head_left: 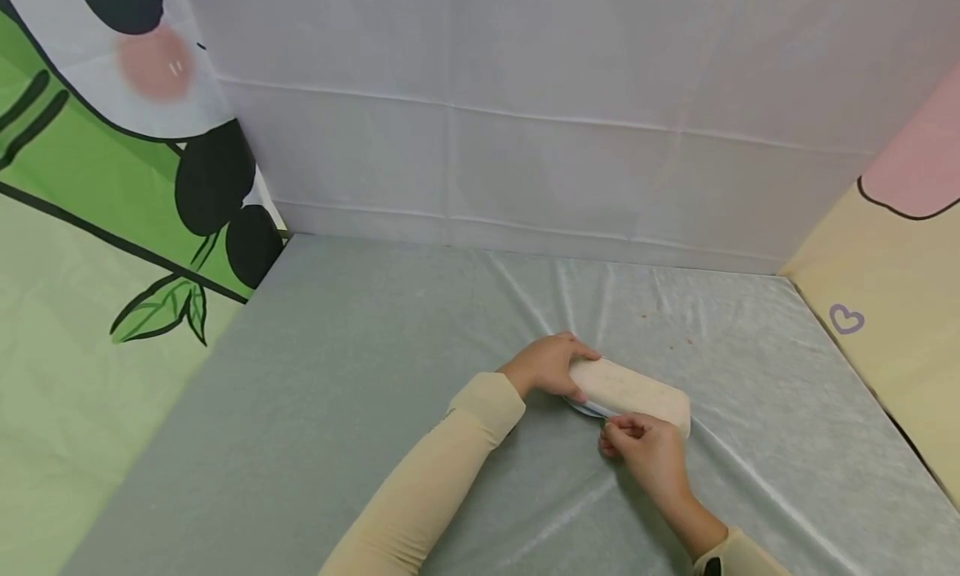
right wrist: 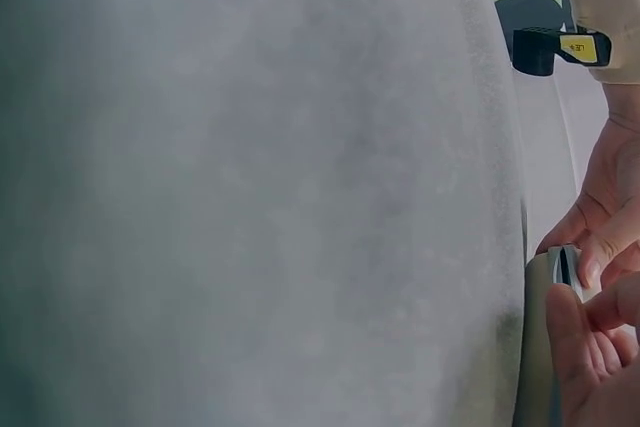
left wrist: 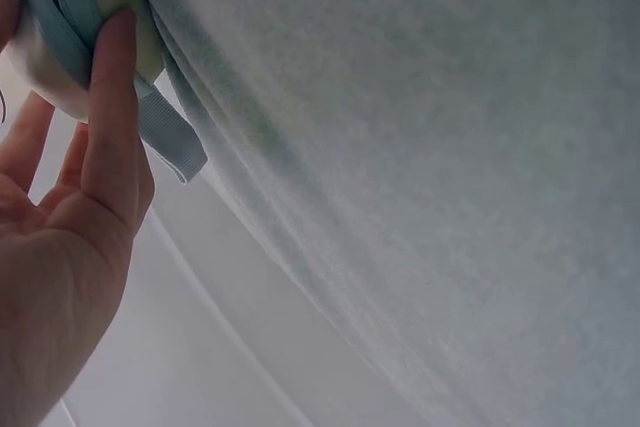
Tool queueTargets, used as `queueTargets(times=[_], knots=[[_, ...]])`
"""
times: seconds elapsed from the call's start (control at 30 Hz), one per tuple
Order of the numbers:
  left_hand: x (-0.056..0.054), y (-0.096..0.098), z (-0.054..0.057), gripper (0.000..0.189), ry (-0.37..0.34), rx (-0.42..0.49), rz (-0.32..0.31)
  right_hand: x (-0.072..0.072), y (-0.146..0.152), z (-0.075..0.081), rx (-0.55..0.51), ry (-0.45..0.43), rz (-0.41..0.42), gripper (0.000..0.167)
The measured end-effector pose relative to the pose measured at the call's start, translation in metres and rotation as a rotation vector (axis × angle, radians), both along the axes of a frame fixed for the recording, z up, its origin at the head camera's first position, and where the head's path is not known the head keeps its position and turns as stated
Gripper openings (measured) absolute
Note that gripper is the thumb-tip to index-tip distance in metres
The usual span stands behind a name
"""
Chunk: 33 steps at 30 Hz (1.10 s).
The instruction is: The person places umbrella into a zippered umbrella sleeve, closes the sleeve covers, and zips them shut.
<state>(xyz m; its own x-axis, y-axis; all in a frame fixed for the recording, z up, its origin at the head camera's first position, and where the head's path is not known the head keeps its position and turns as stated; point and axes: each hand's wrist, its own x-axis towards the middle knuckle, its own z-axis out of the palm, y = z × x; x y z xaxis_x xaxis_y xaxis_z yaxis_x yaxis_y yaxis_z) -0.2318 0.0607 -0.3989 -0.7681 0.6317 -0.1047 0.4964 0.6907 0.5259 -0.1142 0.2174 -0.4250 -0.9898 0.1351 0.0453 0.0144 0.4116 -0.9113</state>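
Observation:
A long cream zippered pouch (head_left: 633,388) with rounded ends lies on the grey cloth. Its edge carries a light blue zipper band (left wrist: 70,12), and a short blue fabric tab (left wrist: 172,137) sticks out at one end. My left hand (head_left: 546,366) grips the pouch's left end, thumb on the near side and fingers across the far side. Along the near edge, my right hand (head_left: 648,455) pinches at the zipper; the pull itself is hidden by the fingertips. In the right wrist view a dark gap (right wrist: 564,265) shows in the zipper between both hands.
Grey velvety cloth (head_left: 337,351) covers the table, with creases around the pouch. A pale fabric wall (head_left: 525,142) stands behind. Printed panels flank it: a green one (head_left: 97,142) on the left, a yellow one (head_left: 900,267) on the right. Tiny reddish specks (head_left: 689,341) lie beyond the pouch.

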Motion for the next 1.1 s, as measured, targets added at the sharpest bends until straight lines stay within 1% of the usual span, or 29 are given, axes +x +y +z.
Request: queueTargets(times=[0.2,0.37,0.57,0.8,1.1], knots=[[-0.0015,-0.0013,-0.0013,0.063,0.004,-0.004,-0.005,-0.0005,-0.0013,0.0008,0.011,-0.023,0.0,0.007],[-0.0017,-0.0013,-0.0015,0.063,0.007,-0.005,-0.004,-0.0012,-0.0026,0.0001,0.022,-0.017,0.002,0.007],[-0.0016,-0.0007,-0.0014,0.062,0.006,0.007,-0.006,-0.0019,-0.0048,-0.0008,-0.008,-0.012,0.006,0.007],[-0.0006,-0.0018,0.0003,0.062,0.007,0.004,-0.001,-0.0023,-0.0066,-0.0007,0.002,-0.009,0.008,0.007],[-0.0003,-0.0018,-0.0017,0.062,0.01,0.0,-0.009,-0.0031,-0.0096,-0.0003,-0.034,-0.043,0.02,0.007]])
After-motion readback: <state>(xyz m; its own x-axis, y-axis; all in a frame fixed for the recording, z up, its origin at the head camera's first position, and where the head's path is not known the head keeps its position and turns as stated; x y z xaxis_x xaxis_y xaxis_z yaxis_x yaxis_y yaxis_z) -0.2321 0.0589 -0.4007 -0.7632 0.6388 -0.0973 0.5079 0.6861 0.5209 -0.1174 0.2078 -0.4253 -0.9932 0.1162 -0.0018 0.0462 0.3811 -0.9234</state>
